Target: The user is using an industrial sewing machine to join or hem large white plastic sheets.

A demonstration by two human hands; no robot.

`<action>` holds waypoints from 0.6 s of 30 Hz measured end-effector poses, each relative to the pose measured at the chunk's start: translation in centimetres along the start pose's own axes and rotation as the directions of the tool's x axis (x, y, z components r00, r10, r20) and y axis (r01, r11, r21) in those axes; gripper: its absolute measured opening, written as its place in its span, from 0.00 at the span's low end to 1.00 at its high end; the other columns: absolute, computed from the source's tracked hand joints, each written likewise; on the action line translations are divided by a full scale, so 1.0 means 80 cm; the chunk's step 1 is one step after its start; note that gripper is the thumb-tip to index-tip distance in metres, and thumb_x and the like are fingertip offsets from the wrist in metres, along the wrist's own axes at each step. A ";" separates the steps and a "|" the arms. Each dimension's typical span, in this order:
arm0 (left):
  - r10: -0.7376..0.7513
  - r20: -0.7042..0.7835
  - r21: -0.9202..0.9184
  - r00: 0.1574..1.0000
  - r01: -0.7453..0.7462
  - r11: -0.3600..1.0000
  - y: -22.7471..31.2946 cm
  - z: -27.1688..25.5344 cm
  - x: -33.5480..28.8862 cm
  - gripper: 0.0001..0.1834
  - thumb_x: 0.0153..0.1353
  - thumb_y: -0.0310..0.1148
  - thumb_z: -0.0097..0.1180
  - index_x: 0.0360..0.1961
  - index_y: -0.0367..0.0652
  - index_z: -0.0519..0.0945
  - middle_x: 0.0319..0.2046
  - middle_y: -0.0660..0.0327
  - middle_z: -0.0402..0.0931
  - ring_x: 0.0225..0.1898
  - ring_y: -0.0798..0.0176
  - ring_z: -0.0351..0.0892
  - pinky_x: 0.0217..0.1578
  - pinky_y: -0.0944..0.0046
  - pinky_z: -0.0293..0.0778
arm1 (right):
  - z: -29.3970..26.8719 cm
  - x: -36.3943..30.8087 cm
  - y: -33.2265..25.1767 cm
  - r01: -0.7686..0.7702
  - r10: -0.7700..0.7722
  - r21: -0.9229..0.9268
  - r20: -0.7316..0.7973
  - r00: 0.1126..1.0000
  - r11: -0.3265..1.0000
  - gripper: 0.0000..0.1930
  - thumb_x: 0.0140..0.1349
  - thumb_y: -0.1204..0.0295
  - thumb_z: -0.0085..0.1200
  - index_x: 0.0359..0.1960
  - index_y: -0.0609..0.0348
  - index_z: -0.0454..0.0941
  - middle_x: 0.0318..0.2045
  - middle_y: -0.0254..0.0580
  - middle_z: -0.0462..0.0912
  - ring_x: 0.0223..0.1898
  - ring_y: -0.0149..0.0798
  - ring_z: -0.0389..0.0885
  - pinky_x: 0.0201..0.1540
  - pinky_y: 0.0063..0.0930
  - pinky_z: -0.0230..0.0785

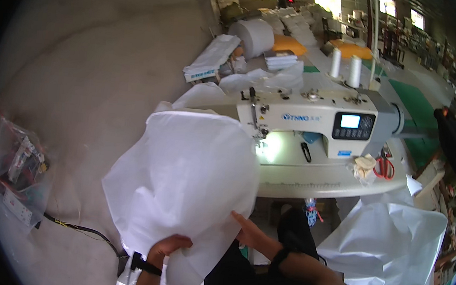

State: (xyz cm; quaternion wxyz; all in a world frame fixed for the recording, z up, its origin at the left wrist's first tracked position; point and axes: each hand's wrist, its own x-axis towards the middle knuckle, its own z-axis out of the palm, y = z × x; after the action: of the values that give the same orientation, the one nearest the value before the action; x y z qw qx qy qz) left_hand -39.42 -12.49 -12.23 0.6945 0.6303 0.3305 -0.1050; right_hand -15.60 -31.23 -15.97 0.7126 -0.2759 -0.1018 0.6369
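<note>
Both-handed, white fabric sheet (186, 177) above left hand (169, 247) fingers pinching it, right hand (249, 233) fingers flat against edge

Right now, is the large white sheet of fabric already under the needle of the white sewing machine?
No: the large white sheet of fabric is held up by both hands left of the white sewing machine, whose lit needle area is bare.

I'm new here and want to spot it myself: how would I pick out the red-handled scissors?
Find the white sewing machine on the pale table. Look just right of its base, near the table's right edge: the scissors lie flat there, the only red thing on it.
</note>
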 end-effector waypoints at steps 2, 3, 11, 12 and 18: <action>0.070 -0.117 0.436 0.991 -0.012 0.900 -0.095 -0.009 0.028 0.11 0.58 0.36 0.55 0.33 0.40 0.81 0.29 0.62 0.80 0.34 0.65 0.79 0.36 0.64 0.73 | -0.025 -0.004 -0.004 -0.007 0.008 -0.073 0.014 1.000 0.997 0.27 0.67 0.54 0.44 0.59 0.61 0.63 0.53 0.42 0.72 0.53 0.40 0.73 0.57 0.39 0.66; -0.279 -0.175 0.192 0.944 0.310 0.931 -0.107 -0.004 0.040 0.11 0.57 0.36 0.54 0.33 0.40 0.82 0.30 0.59 0.80 0.35 0.60 0.80 0.36 0.60 0.75 | -0.033 -0.006 -0.006 -0.022 0.030 -0.167 0.046 0.998 0.986 0.26 0.66 0.55 0.46 0.57 0.62 0.66 0.51 0.42 0.75 0.49 0.41 0.76 0.53 0.37 0.69; 0.799 -0.291 0.863 0.526 -0.215 0.456 0.112 0.085 0.074 0.14 0.63 0.41 0.49 0.40 0.41 0.78 0.36 0.48 0.79 0.40 0.42 0.77 0.40 0.50 0.73 | -0.012 0.011 0.002 -0.109 -0.131 -0.761 -0.248 0.960 0.640 0.18 0.64 0.61 0.49 0.41 0.68 0.76 0.30 0.44 0.81 0.32 0.36 0.82 0.32 0.28 0.76; 0.875 -0.222 0.872 0.430 -0.314 0.375 0.136 0.089 0.089 0.15 0.62 0.40 0.51 0.43 0.41 0.77 0.40 0.47 0.77 0.43 0.42 0.76 0.44 0.51 0.72 | -0.006 0.014 0.013 -0.063 -0.115 -0.711 -0.199 0.973 0.700 0.15 0.64 0.63 0.49 0.36 0.67 0.75 0.26 0.44 0.80 0.27 0.36 0.81 0.28 0.27 0.75; 0.698 -0.439 0.898 0.566 0.275 0.343 0.142 -0.002 0.197 0.29 0.61 0.54 0.46 0.60 0.53 0.68 0.62 0.53 0.61 0.64 0.44 0.55 0.59 0.36 0.54 | 0.030 -0.031 -0.013 -0.001 -0.001 -0.792 -0.003 1.000 0.610 0.16 0.65 0.63 0.46 0.30 0.67 0.75 0.18 0.42 0.79 0.21 0.37 0.80 0.25 0.27 0.75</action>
State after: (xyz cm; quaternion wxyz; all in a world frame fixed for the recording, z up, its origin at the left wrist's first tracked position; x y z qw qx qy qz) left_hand -21.11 -6.02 -12.38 0.0024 0.9161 0.3797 0.1286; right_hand -16.29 -33.06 -12.93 0.5176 -0.5631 -0.3716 0.5262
